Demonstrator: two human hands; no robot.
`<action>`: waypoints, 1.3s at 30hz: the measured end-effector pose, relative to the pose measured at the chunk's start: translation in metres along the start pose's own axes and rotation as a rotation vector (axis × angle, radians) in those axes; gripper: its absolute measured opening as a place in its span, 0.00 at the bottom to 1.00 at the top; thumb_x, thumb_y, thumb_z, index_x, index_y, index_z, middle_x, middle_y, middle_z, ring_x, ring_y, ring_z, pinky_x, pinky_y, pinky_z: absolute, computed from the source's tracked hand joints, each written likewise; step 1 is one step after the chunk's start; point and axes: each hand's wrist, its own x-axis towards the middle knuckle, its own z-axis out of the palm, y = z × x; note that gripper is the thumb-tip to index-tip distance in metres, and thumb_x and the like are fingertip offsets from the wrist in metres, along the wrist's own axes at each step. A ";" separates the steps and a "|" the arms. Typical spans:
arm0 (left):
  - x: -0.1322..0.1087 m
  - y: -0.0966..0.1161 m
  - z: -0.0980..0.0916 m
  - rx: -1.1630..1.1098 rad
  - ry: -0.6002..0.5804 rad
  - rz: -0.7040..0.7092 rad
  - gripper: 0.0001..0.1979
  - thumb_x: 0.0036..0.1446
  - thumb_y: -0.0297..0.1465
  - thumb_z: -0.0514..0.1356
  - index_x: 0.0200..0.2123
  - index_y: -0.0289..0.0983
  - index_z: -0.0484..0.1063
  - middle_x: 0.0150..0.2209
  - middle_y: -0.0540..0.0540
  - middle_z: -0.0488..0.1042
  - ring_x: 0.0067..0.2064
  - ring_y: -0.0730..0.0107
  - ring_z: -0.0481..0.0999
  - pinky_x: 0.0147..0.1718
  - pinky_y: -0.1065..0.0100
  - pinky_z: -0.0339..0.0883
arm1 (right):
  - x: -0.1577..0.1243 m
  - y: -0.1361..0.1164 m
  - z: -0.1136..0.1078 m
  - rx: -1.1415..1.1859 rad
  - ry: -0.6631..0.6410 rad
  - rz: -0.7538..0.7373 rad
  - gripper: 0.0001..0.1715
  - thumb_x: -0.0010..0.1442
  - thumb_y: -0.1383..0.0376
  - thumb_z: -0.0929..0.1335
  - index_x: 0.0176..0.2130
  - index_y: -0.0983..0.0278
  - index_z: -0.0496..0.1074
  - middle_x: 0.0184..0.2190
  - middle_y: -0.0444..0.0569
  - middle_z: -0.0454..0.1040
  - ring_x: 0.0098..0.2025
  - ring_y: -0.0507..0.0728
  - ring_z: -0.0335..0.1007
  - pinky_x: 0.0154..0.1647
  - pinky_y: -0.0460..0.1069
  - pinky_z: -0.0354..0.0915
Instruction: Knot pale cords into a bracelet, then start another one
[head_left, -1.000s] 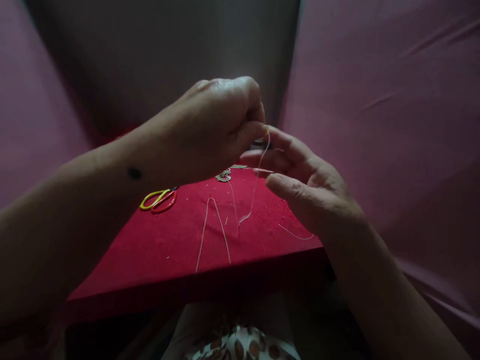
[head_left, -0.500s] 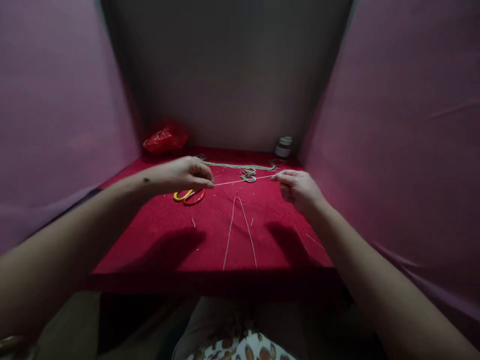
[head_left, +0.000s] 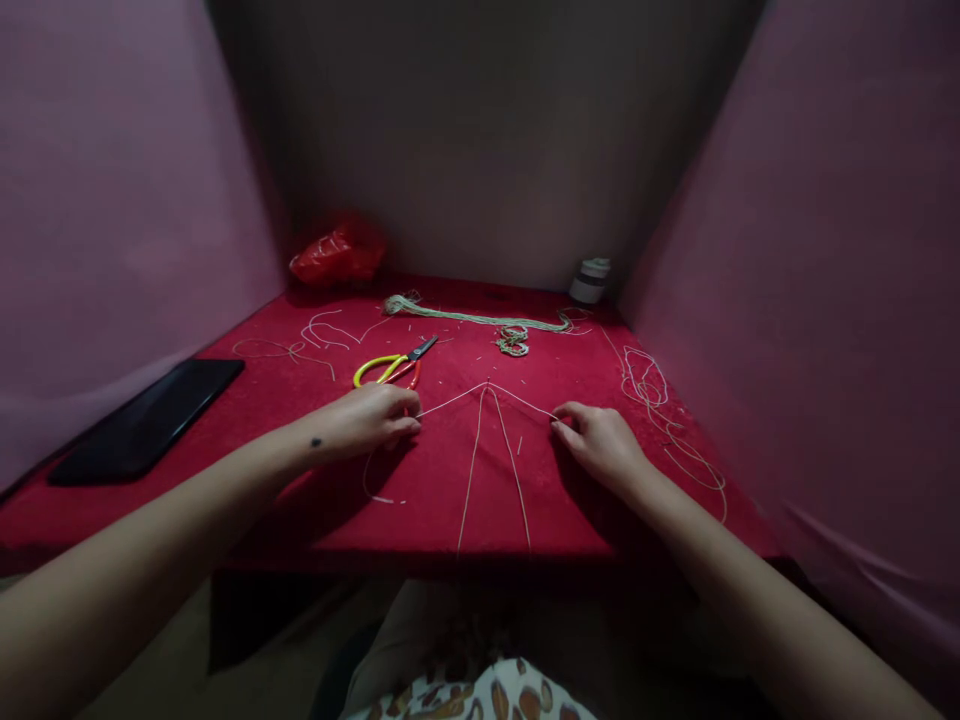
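A pale cord (head_left: 452, 399) runs from my left hand (head_left: 382, 412) up to a small pin (head_left: 488, 381) and down again to my right hand (head_left: 596, 437). My left fingers pinch one side of it and my right fingers the other, both low over the red cloth. From the same pin a second cord (head_left: 472, 462) hangs in an upside-down V, its two ends reaching the table's front edge. Scissors (head_left: 390, 367) with one yellow and one red handle lie just behind my left hand, which partly covers the red handle.
A black phone or tablet (head_left: 150, 420) lies at the left. Behind are a red plastic bag (head_left: 341, 255), a bundle of greenish cords (head_left: 480, 318), a small coiled braid (head_left: 514, 342) and a white jar (head_left: 590, 281). Tangled cord (head_left: 652, 390) is on the right of the red cloth (head_left: 442, 520).
Both hands have come down and nearer, carrying the cord from a straight line in the air to a bend at the pin. The view has also shifted, showing more of the table.
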 end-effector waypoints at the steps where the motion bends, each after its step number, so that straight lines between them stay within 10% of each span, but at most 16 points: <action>1: -0.008 0.001 0.004 -0.056 -0.037 -0.001 0.13 0.55 0.39 0.53 0.30 0.35 0.70 0.23 0.49 0.71 0.26 0.72 0.69 0.25 0.72 0.58 | -0.012 0.001 -0.003 0.005 -0.021 -0.014 0.16 0.56 0.62 0.64 0.41 0.62 0.75 0.30 0.51 0.77 0.32 0.57 0.71 0.34 0.48 0.60; 20: -0.089 0.039 0.070 -0.811 -0.230 -0.232 0.13 0.55 0.37 0.56 0.40 0.35 0.63 0.25 0.50 0.72 0.17 0.80 0.65 0.10 0.81 0.51 | -0.118 -0.011 -0.002 0.869 -0.310 0.361 0.15 0.53 0.57 0.67 0.34 0.67 0.68 0.21 0.44 0.71 0.15 0.47 0.62 0.13 0.42 0.53; 30: -0.103 0.056 0.097 -0.800 -0.233 -0.269 0.14 0.53 0.40 0.55 0.34 0.34 0.66 0.25 0.50 0.71 0.18 0.80 0.66 0.13 0.80 0.54 | -0.137 -0.013 0.026 1.290 -0.250 0.426 0.18 0.50 0.58 0.71 0.37 0.67 0.70 0.33 0.54 0.77 0.33 0.56 0.75 0.37 0.50 0.70; 35: -0.106 0.042 0.109 -0.631 -0.290 -0.231 0.19 0.58 0.43 0.48 0.37 0.34 0.67 0.18 0.50 0.69 0.15 0.78 0.63 0.14 0.77 0.56 | -0.150 -0.014 0.022 1.135 -0.210 0.305 0.17 0.54 0.57 0.69 0.42 0.64 0.71 0.39 0.53 0.76 0.43 0.58 0.74 0.46 0.54 0.67; 39: -0.108 0.029 0.109 -0.414 -0.218 -0.151 0.18 0.59 0.42 0.47 0.36 0.35 0.68 0.23 0.48 0.71 0.20 0.75 0.69 0.16 0.77 0.57 | -0.175 -0.007 -0.008 0.761 0.077 0.164 0.12 0.55 0.58 0.68 0.39 0.59 0.75 0.37 0.49 0.77 0.40 0.58 0.73 0.43 0.51 0.68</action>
